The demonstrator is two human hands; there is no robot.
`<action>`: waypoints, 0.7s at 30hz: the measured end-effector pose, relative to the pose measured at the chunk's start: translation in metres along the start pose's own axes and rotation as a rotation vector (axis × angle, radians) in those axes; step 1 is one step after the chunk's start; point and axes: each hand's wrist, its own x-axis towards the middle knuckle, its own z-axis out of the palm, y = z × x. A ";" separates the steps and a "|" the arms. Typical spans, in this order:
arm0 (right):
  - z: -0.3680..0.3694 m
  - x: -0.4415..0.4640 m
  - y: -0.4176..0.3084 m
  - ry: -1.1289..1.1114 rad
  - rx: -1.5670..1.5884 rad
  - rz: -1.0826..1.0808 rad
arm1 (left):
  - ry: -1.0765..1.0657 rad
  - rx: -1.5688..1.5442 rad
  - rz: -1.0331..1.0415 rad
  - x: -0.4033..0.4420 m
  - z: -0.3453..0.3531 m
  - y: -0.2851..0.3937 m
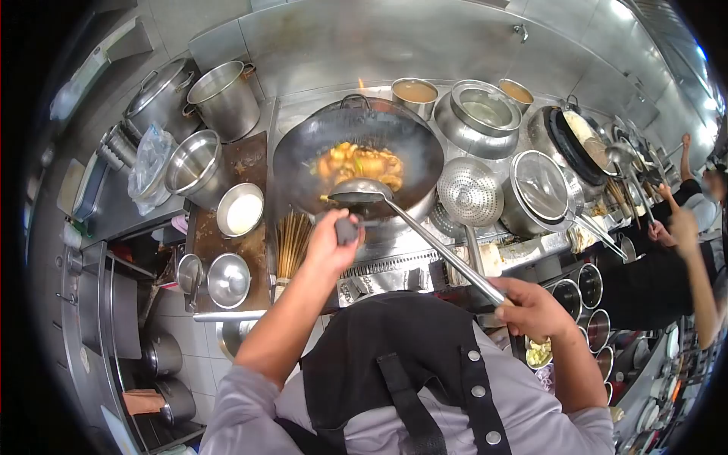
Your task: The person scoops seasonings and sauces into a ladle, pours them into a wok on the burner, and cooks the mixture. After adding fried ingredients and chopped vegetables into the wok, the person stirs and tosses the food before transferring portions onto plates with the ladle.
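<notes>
My left hand (330,244) is closed at the near side of a dark wok (303,152), around a grey, rounded grip (346,230) that looks like the wok's handle or a pad on it. Yellow-brown pieces of food (364,163) with some green bits lie in the wok. My right hand (531,307) wraps round the end of a long-handled metal ladle (447,254). The ladle's bowl sits over the near rim of the wok, close to the food and just beyond my left hand. Whether it touches the food I cannot tell.
A perforated skimmer (470,191) and a mesh strainer (540,184) rest right of the wok. A bamboo brush (290,243) stands at its near left. Left are steel pots (227,102) and a bowl of white contents (241,211). Another person (675,258) works at the far right.
</notes>
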 end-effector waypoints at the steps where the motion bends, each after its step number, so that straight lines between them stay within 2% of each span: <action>1: 0.003 0.010 -0.006 0.007 0.004 -0.003 | -0.009 -0.013 -0.028 0.018 0.002 0.000; 3: 0.020 0.044 -0.011 0.141 -0.249 -0.001 | 0.008 -0.010 0.011 0.044 -0.018 -0.014; 5: 0.024 0.089 0.009 0.192 -0.338 -0.138 | -0.063 0.101 0.032 0.030 -0.050 -0.033; 7: 0.035 0.101 0.028 0.234 -0.305 -0.305 | -0.015 0.196 -0.054 -0.009 -0.082 -0.049; 8: 0.039 0.095 0.040 0.274 -0.328 -0.348 | 0.000 0.159 -0.128 -0.031 -0.080 -0.043; 10: 0.045 0.083 0.069 0.301 -0.353 -0.381 | 0.013 0.073 -0.079 -0.046 -0.048 -0.028; 12: 0.050 0.081 0.107 0.291 0.015 -0.518 | 0.008 -0.004 -0.052 -0.027 -0.025 -0.009; 14: 0.048 0.098 0.160 0.259 0.045 -0.443 | -0.062 0.017 -0.013 0.009 -0.010 -0.004; 15: 0.047 0.104 0.173 0.233 0.075 -0.374 | -0.010 -0.009 -0.071 0.028 -0.005 -0.002; 16: 0.053 0.104 0.171 0.187 0.165 -0.301 | -0.014 -0.026 -0.065 0.049 -0.011 -0.004; 18: 0.055 0.104 0.174 0.179 0.204 -0.294 | -0.016 -0.045 -0.058 0.064 -0.006 -0.003; 20: 0.056 0.102 0.177 0.166 0.250 -0.275 | 0.209 -0.134 -0.029 0.061 0.017 -0.001; 21: 0.053 0.097 0.174 0.168 0.254 -0.274 | 0.210 -0.131 -0.032 0.066 0.018 0.002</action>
